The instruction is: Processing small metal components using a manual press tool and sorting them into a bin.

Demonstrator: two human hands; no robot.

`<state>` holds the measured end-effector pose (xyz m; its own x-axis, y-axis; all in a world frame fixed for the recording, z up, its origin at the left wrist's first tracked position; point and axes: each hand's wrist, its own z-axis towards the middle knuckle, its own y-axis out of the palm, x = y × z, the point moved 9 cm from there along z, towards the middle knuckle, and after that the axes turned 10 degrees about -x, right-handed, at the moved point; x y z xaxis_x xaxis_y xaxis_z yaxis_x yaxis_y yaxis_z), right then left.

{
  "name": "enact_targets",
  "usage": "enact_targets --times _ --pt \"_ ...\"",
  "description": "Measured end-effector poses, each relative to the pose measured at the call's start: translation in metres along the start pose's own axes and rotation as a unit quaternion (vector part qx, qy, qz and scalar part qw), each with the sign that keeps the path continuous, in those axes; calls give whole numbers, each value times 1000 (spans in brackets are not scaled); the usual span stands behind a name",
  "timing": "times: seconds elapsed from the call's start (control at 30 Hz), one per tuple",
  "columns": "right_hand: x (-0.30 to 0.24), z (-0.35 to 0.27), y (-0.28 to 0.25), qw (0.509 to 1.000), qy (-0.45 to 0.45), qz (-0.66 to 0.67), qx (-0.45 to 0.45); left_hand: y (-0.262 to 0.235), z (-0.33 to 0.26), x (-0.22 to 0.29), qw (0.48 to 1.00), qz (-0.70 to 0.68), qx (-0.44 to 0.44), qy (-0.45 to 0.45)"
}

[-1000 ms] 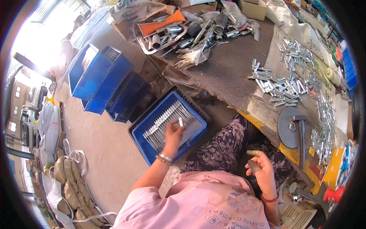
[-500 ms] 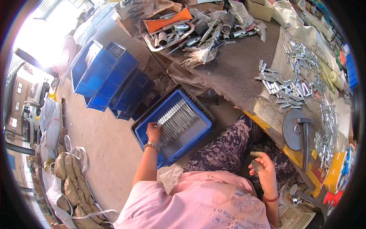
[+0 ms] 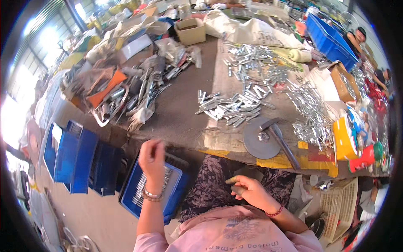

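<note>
My left hand (image 3: 151, 156) is raised over the far edge of the blue tray (image 3: 175, 194), near the bench edge. Its fingers look curled but are smeared by motion, and I see nothing in them. Inside the tray lies a row of slim metal rods (image 3: 140, 190), partly hidden by my left forearm. My right hand (image 3: 248, 190) hovers above my lap with its fingers apart and nothing held. Covers sit on some of its fingertips. On the bench ahead is a pile of silvery metal sleeves (image 3: 235, 105). A hammer (image 3: 280, 140) rests across a round grey disc (image 3: 256, 143).
Stacked blue bins (image 3: 75, 157) stand at the left. Tools and metal parts are heaped around an orange-handled saw (image 3: 107, 88). Thin metal pieces (image 3: 310, 111) lie at the bench's right, near a yellow box (image 3: 345, 138). A cream basket (image 3: 338, 208) is below.
The view has swung right toward the bench. My left hand has left the rods in the tray and risen toward the bench edge. My right hand stays above my lap.
</note>
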<state>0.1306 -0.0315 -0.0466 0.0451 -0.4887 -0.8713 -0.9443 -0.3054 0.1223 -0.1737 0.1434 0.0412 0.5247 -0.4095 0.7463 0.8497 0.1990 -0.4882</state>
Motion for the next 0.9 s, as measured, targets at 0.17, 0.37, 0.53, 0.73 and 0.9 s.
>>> enact_targets --times 0.17,0.37,0.53,0.73,0.9 --pt "-12 -12 -4 999 -27 -30 -16 91 68 104 981 39 -145 124" --pt "-10 -45 -34 996 -38 -54 64 149 93 115 937 139 -283 154" --pt "-50 -74 -43 971 -122 -188 78 142 88 118 939 160 -261 158" --pt "-120 -126 -104 871 -247 -325 275 138 82 106 946 166 -245 129" --pt "-142 -134 -207 660 -168 -554 478 137 74 105 939 200 -239 141"
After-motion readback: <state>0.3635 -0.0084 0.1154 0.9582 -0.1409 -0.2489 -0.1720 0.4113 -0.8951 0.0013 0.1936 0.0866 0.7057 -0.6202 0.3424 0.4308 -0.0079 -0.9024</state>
